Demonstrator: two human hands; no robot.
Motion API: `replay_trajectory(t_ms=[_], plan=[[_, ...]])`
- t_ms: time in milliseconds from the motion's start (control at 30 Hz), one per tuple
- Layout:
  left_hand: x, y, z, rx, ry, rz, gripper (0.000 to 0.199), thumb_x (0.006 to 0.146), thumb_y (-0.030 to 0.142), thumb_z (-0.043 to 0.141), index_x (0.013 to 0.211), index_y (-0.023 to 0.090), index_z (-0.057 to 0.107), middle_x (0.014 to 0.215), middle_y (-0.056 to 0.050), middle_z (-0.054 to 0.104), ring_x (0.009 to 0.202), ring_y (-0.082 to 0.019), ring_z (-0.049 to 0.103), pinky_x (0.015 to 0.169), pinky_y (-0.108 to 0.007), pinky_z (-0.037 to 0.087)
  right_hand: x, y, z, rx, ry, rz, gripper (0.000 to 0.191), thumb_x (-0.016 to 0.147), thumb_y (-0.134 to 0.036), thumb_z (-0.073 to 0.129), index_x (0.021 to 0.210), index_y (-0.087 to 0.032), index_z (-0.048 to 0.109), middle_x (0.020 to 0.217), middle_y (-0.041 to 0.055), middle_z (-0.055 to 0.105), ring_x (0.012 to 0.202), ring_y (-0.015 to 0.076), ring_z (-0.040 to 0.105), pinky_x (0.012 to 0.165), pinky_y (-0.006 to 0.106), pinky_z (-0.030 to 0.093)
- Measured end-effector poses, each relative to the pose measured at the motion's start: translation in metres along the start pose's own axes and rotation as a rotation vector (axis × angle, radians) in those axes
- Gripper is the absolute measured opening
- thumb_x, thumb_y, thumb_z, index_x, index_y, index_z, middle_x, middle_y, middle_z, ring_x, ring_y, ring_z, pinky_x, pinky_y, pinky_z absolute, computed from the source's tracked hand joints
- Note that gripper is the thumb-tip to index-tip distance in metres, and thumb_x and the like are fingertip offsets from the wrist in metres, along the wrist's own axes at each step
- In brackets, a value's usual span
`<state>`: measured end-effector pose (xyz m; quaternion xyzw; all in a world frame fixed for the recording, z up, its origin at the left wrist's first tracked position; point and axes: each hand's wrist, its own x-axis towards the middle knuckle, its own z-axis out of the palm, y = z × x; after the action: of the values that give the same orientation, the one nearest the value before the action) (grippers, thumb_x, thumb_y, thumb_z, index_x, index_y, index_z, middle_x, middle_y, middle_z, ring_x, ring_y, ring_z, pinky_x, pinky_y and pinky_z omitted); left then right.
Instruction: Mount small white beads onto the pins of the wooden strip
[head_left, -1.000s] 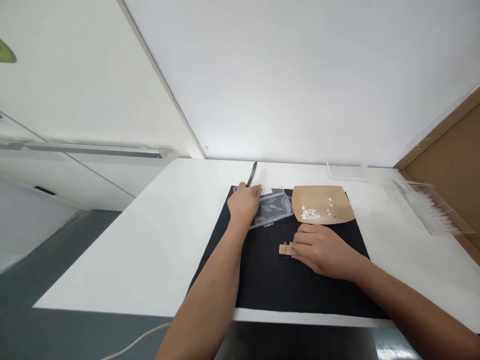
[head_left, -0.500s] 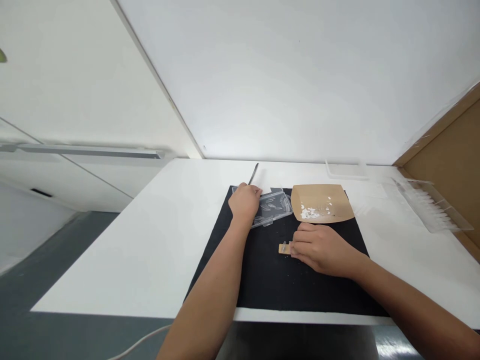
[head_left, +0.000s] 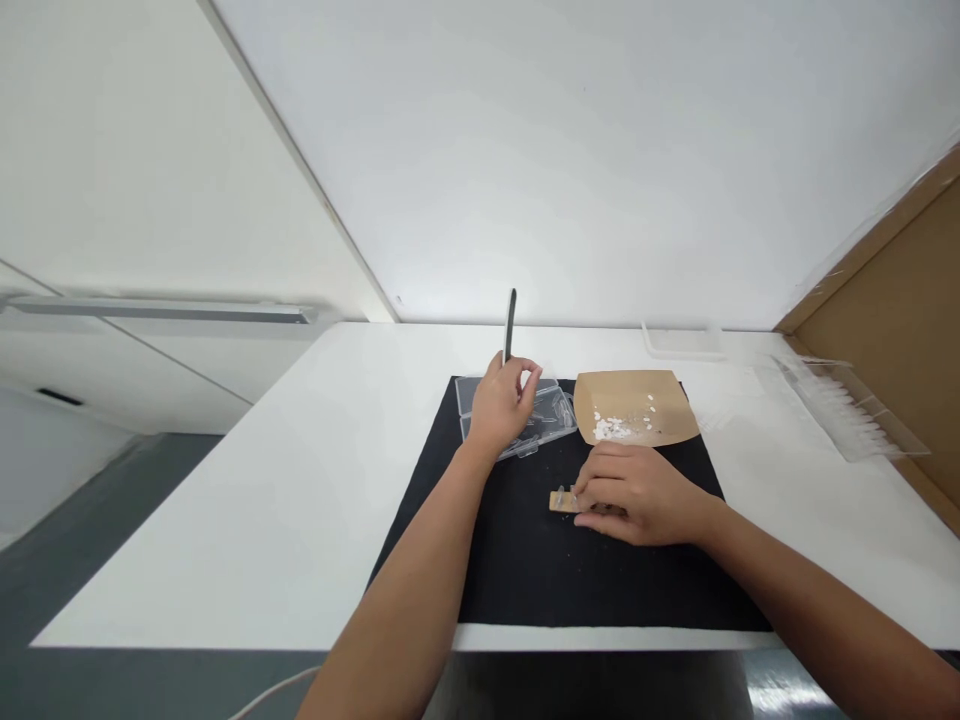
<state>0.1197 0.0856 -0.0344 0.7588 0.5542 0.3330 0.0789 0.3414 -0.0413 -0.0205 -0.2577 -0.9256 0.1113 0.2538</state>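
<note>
A slim dark tool (head_left: 511, 325) stands up out of my left hand (head_left: 504, 405), whose fingers are bent round it above a clear plastic case (head_left: 553, 428). Clear slender pieces lie in the case. On the black mat, my right hand (head_left: 637, 495) pinches at a small wooden strip (head_left: 558, 502) with small clear pieces standing on it; its fingers hide the strip's right part. Just beyond that hand lies a brown paper tray (head_left: 637, 385) with small white flakes on it.
The black mat (head_left: 540, 590) lies on a white table (head_left: 337, 500). At the back right is a clear empty tray (head_left: 684, 352). Farther right, a clear rack (head_left: 847, 410) holds several pale tips, beside a brown board (head_left: 892, 310).
My left hand has lifted slightly and turned, and the tool now points more upright. My right hand stays at the strip, its fingers slightly more spread. The whole view has shifted a little.
</note>
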Motion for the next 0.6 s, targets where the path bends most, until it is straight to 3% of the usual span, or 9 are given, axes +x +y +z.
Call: replay_trajectory(t_ms=[133,267,333,433,600], plan=[[-0.011,0.017,0.003,-0.234,-0.034,0.073,0.018,0.104,0.033,0.051,0.102,0.022,0.065,0.079,-0.002,0.054,0.083,-0.021,0.056,0.080,-0.031,0.047,0.000,0.001,-0.008,0.029,0.314,0.151,0.006,0.099,-0.024,0.066,0.097,-0.024,0.071,0.095,0.0046,0.077,0.089,0.0196,0.069,0.083,0.038,0.056],[-0.026,0.041,0.004,-0.471,-0.074,0.156,0.022,0.105,0.036,0.047,0.094,0.021,0.060,0.080,-0.001,0.052,0.079,-0.018,0.052,0.079,-0.031,0.045,-0.001,0.005,-0.016,0.040,0.640,0.499,0.013,0.099,-0.035,0.066,0.105,-0.025,0.073,0.098,0.0078,0.077,0.082,0.0211,0.069,0.065,0.035,0.053],[-0.032,0.051,0.003,-0.562,-0.116,0.186,0.023,0.106,0.037,0.048,0.093,0.021,0.059,0.080,0.000,0.052,0.077,-0.017,0.051,0.078,-0.031,0.044,-0.001,0.008,-0.017,0.160,0.667,0.610,0.023,0.099,-0.042,0.067,0.115,-0.026,0.072,0.104,0.0079,0.077,0.080,0.0190,0.068,0.056,0.031,0.049],[-0.038,0.062,0.001,-0.667,-0.183,0.232,0.024,0.106,0.038,0.051,0.093,0.021,0.061,0.078,0.001,0.051,0.074,-0.016,0.049,0.074,-0.029,0.043,-0.002,0.013,-0.012,0.378,0.640,0.658,0.034,0.097,-0.048,0.070,0.124,-0.027,0.071,0.111,0.0075,0.077,0.084,0.0186,0.068,0.057,0.029,0.049],[-0.043,0.068,0.002,-0.685,-0.204,0.275,0.022,0.105,0.036,0.054,0.096,0.021,0.067,0.079,0.001,0.056,0.075,-0.015,0.051,0.076,-0.029,0.043,-0.003,0.020,0.000,0.541,0.678,0.683,0.029,0.093,-0.052,0.075,0.105,-0.026,0.078,0.103,0.0064,0.076,0.083,0.0195,0.069,0.068,0.033,0.056]])
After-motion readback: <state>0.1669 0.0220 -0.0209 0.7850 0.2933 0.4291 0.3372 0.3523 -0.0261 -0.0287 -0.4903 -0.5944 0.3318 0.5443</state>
